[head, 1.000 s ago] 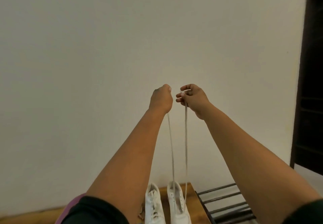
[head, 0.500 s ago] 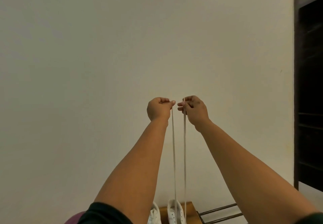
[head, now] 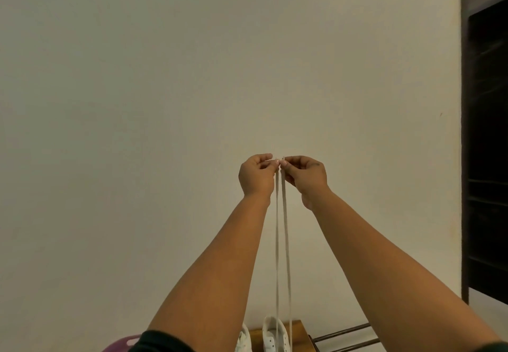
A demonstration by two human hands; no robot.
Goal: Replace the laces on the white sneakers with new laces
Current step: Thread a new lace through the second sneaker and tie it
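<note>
While the lace [head: 281, 241] hangs as two pale strands down the middle of the frame, its lower part runs to the right-hand sneaker [head: 275, 333] at the bottom edge, so the lace seems already threaded through at least the lowest eyelets of that shoe; which eyelets exactly cannot be made out. The two strands lie close together and nearly parallel, drawn up taut to just above centre frame. There the left hand [head: 257, 175] pinches one end between thumb and curled fingers, and the right hand [head: 305, 173] pinches the other end the same way; the fingertips of the two hands nearly meet, with the ends held level beside each other. My reading is that the ends are being evened out, an early step in lacing this shoe, with the criss-crossing up the remaining eyelets and the tying left to do. The second sneaker [head: 244, 340], just left of the first and half hidden by the left forearm, shows too little to tell whether it has a lace. Both shoes stand on a wooden worktop [head: 298, 335] at the lower middle, with dark metal rails [head: 343, 336] beside it to the right. A plain wall [head: 165, 104] fills most of the frame and dark shelving [head: 486, 159] lines the right edge.
</note>
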